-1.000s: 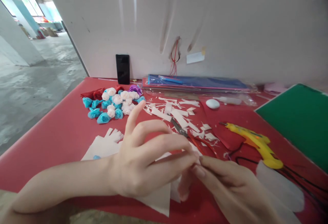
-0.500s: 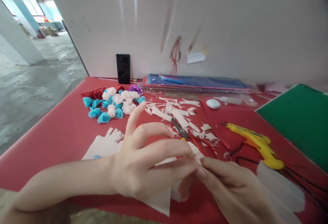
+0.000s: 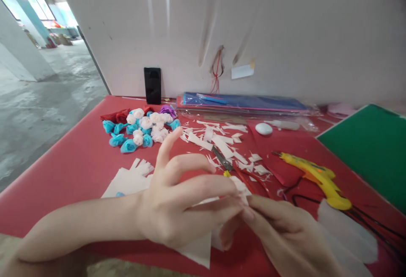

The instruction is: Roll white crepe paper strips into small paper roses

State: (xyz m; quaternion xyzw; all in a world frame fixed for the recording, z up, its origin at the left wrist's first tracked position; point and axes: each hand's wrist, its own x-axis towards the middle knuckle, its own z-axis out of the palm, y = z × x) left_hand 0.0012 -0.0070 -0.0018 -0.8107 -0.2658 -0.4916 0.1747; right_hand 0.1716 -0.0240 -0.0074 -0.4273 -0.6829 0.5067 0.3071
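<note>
My left hand (image 3: 187, 196) pinches a small white paper flower (image 3: 240, 187) between thumb and forefinger, its little finger raised. From the other side, my right hand (image 3: 285, 226) grips the same flower low down, fingertips touching those of the left. Fingers hide most of the flower. White paper (image 3: 198, 249) lies beneath my hands. Just beyond the flower rest scissors (image 3: 226, 163) with red handles, among white paper scraps (image 3: 223, 146). Finished paper flowers (image 3: 139, 129) in blue, pale pink, red and purple are heaped at the left back.
A yellow glue gun (image 3: 317, 177) with a black cord lies at right, near a green board (image 3: 368, 150). A phone (image 3: 152, 85) leans on the white wall behind the red table (image 3: 72, 163). Wrapped blue sheets (image 3: 253, 101) and a white oval object (image 3: 264, 129) sit at the back.
Both hands hold almost the same pose, still pinching the flower, with only a very slight shift of the fingers. A small orange light now shows on the glue gun.
</note>
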